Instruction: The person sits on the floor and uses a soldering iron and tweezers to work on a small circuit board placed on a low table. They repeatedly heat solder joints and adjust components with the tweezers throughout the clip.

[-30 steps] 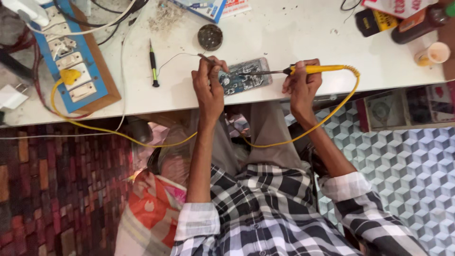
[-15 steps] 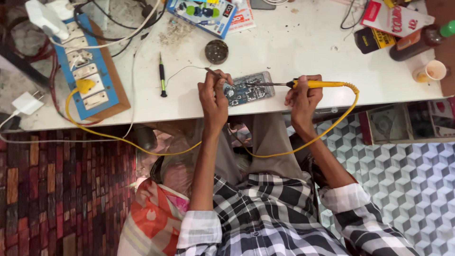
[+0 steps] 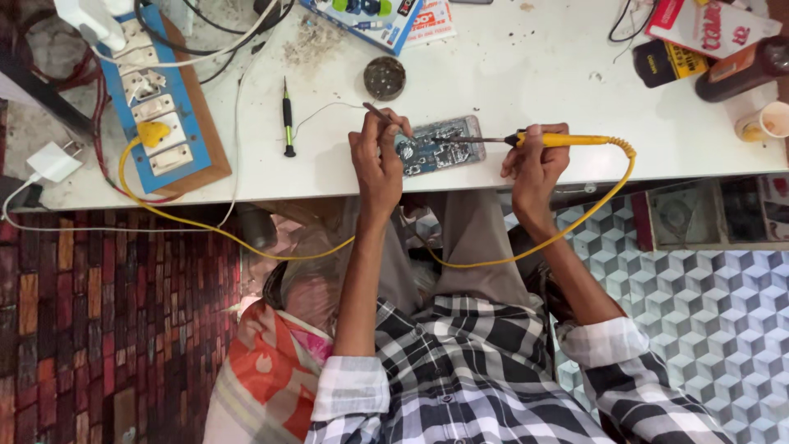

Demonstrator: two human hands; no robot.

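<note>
- An opened phone (image 3: 440, 145) with its circuit board bared lies flat near the front edge of the white table (image 3: 526, 74), between the two hands.
- The left hand (image 3: 380, 160) rests on the phone's left end, fingers pressed together on a thin wire (image 3: 329, 111) that trails off to the left; whether a slim tool is also in that pinch is hard to make out.
- The right hand (image 3: 536, 160) is closed around the yellow handle of a soldering iron (image 3: 534, 140), its tip reaching the board; the exact contact point is too small to tell.
- The iron's yellow cord (image 3: 493, 261) loops below the table edge to a plug on a blue switchboard (image 3: 160, 107) at the left.
- A small screwdriver (image 3: 288, 123) and a round tin (image 3: 384, 78) lie just beyond the phone.
- Boxes, a dark bottle (image 3: 744, 70) and a cup (image 3: 768, 123) are cut off at the top and right edges.
- Below, the floor is brick-patterned at left and cube-patterned at right.
</note>
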